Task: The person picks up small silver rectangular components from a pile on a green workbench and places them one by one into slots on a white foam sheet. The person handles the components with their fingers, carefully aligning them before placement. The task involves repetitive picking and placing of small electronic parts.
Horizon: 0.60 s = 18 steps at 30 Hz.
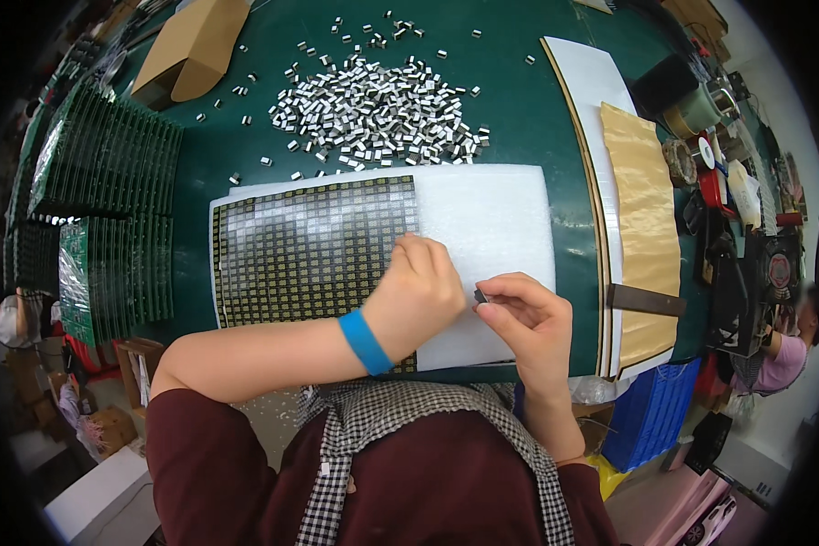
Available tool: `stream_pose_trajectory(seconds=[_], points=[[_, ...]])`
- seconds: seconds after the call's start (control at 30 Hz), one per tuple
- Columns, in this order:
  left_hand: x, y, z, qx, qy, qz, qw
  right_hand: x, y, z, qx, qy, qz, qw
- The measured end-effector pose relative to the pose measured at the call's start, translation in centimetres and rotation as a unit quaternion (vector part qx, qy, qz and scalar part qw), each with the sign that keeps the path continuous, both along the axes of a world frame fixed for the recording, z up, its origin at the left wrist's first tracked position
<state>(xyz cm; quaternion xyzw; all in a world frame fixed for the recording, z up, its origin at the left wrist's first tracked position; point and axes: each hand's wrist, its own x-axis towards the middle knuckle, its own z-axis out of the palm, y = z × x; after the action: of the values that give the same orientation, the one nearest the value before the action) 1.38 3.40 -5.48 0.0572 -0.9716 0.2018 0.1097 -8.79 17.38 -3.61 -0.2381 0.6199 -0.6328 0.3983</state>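
Observation:
A sheet of small black stickers with gold print (291, 237) lies on a white foam sheet (491, 205). My left hand (419, 284), with a blue band on its wrist, is over the sticker sheet's right edge. Its fingers are curled and pinched together, and whatever is between them is hidden. Beside it, above the foam, my right hand (532, 318) pinches a small dark block-like component (480, 296) between thumb and forefinger. Beyond the foam, a loose heap of small silver metal components (373, 109) is spread on the green table (510, 118).
Rows of upright green circuit boards (109, 164) stand at the left, near an open cardboard box (191, 50). On the right lie long flat boards with tan wrapping (642, 227) and a dark bar (646, 300). A blue crate (651, 414) stands below. Another person (778, 364) sits far right.

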Motion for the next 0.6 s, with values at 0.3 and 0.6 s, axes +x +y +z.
stream_pose_trajectory(seconds=[0.3, 0.6], points=[[0.9, -4.4, 3.5, 0.924, 0.008, 0.129, 0.359, 0.5, -0.6, 0.1, -0.011, 0.323, -0.054, 0.945], [0.9, -3.1, 2.2, 0.954, -0.012, 0.120, 0.274, 0.6, -0.6, -0.3, -0.036, 0.327, -0.040, 0.943]])
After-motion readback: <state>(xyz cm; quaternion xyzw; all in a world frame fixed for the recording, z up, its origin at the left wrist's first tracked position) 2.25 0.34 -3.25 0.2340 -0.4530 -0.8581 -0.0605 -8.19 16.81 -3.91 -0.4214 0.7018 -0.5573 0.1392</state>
